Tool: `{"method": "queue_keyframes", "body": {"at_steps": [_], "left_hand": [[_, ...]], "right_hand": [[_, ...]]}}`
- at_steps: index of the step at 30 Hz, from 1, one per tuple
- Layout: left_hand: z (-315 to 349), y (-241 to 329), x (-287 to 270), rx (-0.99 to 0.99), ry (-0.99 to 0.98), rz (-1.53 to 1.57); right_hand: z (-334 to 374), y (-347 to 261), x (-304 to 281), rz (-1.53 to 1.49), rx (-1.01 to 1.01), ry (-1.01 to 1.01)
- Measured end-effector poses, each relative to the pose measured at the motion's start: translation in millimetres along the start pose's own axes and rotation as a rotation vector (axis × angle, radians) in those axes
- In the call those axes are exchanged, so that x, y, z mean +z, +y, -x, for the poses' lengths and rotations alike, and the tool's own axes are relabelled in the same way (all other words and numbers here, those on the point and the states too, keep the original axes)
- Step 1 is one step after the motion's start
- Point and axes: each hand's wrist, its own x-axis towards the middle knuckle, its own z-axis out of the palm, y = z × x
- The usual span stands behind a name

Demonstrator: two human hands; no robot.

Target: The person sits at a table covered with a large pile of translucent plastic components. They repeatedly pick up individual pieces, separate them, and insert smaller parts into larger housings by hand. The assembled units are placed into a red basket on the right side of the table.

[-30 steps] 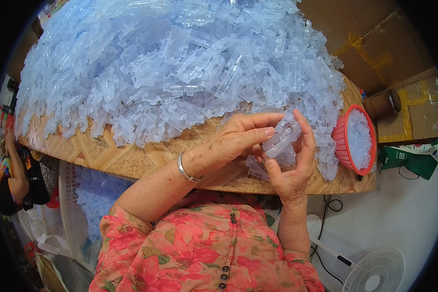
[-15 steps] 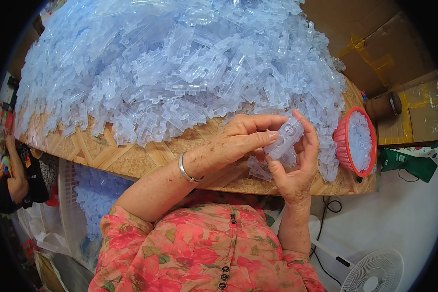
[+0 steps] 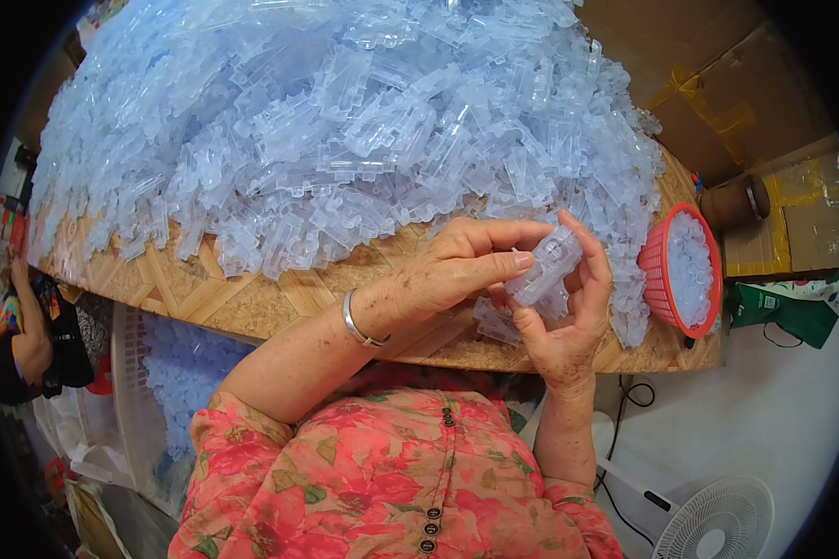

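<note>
Between both hands, over the table's near edge, is a clear plastic piece (image 3: 548, 265), boxy with a small round feature on its face. My left hand (image 3: 471, 265), with a silver bangle at the wrist, pinches its left side between thumb and fingers. From the right, my right hand (image 3: 578, 312) grips the same piece, thumb below and fingertips at its top and right side. Below the hands a few similar clear pieces (image 3: 497, 323) lie at the table's edge. A huge heap of such clear plastic pieces (image 3: 345, 121) spreads beyond my hands.
A red plastic basket (image 3: 657, 270) of small clear parts stands at the table's right end. The wood-patterned table (image 3: 289, 303) curves around me. Cardboard boxes (image 3: 718, 74) rise behind; a white fan (image 3: 713, 526) is low right. Another person's arm (image 3: 33, 326) shows far left, near a crate (image 3: 126, 401).
Both hands stay almost still on the clear plastic piece. No other thing has visibly moved.
</note>
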Motion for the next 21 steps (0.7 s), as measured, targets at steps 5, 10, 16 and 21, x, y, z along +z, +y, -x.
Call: {"method": "queue_keyframes", "body": {"at_steps": [5, 10, 16, 21], "left_hand": [[0.1, 1.6, -0.1, 0.023, 0.011, -0.086], [-1.3, -0.2, -4.1, 0.043, -0.025, -0.100], [0.1, -0.8, 2.4, 0.021, 0.006, -0.060], [-1.1, -0.3, -0.5, -0.056, 0.037, -0.038]], "right_hand": [[-1.5, -0.9, 0.2, 0.025, 0.015, -0.009], [-1.1, 1.5, -1.0, 0.076, -0.021, -0.018], [-3.5, -6.3, 3.1, 0.059, 0.025, 0.019], [-0.4, -7.1, 2.5, -0.113, 0.162, 0.014]]}}
